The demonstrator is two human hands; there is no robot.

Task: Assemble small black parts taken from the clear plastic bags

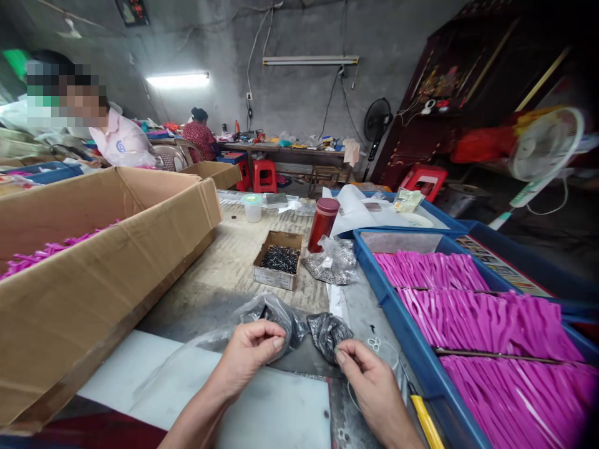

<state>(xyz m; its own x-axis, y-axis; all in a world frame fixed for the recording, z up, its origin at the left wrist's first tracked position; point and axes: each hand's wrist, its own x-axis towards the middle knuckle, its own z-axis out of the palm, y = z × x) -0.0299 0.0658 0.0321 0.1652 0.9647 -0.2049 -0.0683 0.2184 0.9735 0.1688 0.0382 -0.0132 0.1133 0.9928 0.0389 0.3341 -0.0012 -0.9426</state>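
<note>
My left hand [257, 349] pinches the edge of a clear plastic bag [219, 340] that trails over a white board. Dark contents show through the plastic behind my fingers. Thumb and fingertips of my right hand [362, 374] are closed at the rim of a small bag with black contents [325, 330], which lies on the table. The two bags lie close together between my hands. Just beyond them stands a small open cardboard box [275, 277] filled with small black metal parts [279, 259].
A large cardboard carton [140, 249] with magenta pieces borders the left. On the right, a blue crate [393, 312] holds rows of magenta plastic pieces [491, 312]. A red cylinder [322, 221], a yellow-handled tool [425, 421] and a white board [281, 405] are nearby. Two people sit beyond.
</note>
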